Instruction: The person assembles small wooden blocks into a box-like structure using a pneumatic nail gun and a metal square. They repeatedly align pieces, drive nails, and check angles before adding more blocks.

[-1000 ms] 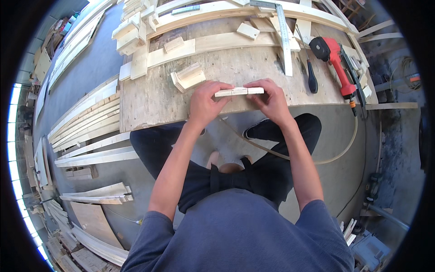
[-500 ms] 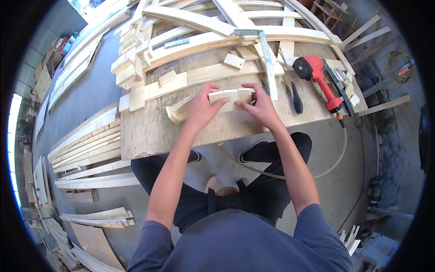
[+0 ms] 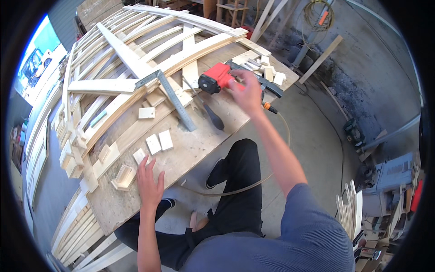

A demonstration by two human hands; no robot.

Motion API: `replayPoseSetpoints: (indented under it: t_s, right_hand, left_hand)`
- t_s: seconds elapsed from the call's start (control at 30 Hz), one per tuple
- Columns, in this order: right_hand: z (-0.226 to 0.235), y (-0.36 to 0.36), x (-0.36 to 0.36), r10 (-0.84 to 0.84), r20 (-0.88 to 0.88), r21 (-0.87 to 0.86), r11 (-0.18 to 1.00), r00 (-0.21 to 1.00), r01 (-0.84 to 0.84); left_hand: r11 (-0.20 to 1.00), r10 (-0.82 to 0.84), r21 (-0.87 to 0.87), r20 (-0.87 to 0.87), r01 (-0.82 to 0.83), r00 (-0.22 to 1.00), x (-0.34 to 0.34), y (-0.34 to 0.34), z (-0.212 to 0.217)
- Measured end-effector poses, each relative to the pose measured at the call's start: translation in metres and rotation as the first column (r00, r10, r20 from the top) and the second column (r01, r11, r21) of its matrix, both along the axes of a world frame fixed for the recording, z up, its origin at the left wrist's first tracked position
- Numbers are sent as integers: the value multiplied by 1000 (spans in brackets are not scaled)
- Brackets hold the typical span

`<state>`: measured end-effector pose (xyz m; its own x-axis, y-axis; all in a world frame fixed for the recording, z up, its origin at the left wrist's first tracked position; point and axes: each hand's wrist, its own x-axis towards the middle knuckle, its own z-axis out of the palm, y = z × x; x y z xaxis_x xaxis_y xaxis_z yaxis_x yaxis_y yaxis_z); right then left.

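Observation:
My right hand is closed around the handle of a red and black nail gun, which lies on the wooden workbench. An air hose runs from its orange fitting. My left hand is open, fingers spread, over the bench's near edge. Just beyond its fingertips lie small wood blocks: one block by the fingers, a second block and a third block side by side. To the left sits a small nailed wooden piece.
A metal square and a black-handled screwdriver lie mid-bench. Behind them spreads a large slatted wooden frame. Several offcuts sit at the bench's right end. The hose hangs down in front of the bench.
Both hands have let go of the small blocks, which now lie on the bench. My right hand has moved right onto the nail gun; the left has opened and drawn back. The view has turned right.

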<state>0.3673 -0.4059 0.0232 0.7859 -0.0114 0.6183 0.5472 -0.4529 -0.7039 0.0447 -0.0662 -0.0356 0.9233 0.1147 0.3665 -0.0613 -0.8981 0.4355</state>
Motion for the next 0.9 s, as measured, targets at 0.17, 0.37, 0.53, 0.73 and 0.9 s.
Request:
replayPoseSetpoints:
  t_s: [0.17, 0.37, 0.53, 0.73, 0.9]
  right_hand:
    - [-34, -199, 131, -547, -231, -137, 837, 805, 530]
    - [-26, -196, 163, -690, -486, -583, 713, 537, 389]
    - [-25, -166, 173, -706, -424, -779, 604, 567, 170]
    - [-9, -164, 187, -658, -304, -733, 623, 689, 273]
    - [6, -144, 229, -507, -327, -702, 695, 797, 155]
  left_hand:
    - [1000, 11, -17, 38, -10, 999, 15, -12, -15]
    - [994, 71, 79, 31, -73, 997, 2, -5, -12]
    - [993, 80, 83, 13, -81, 997, 4, -6, -12]
    - [992, 86, 87, 6, -86, 996, 3, -7, -13]
    - [992, 83, 93, -4, -83, 997, 2, -7, -9]
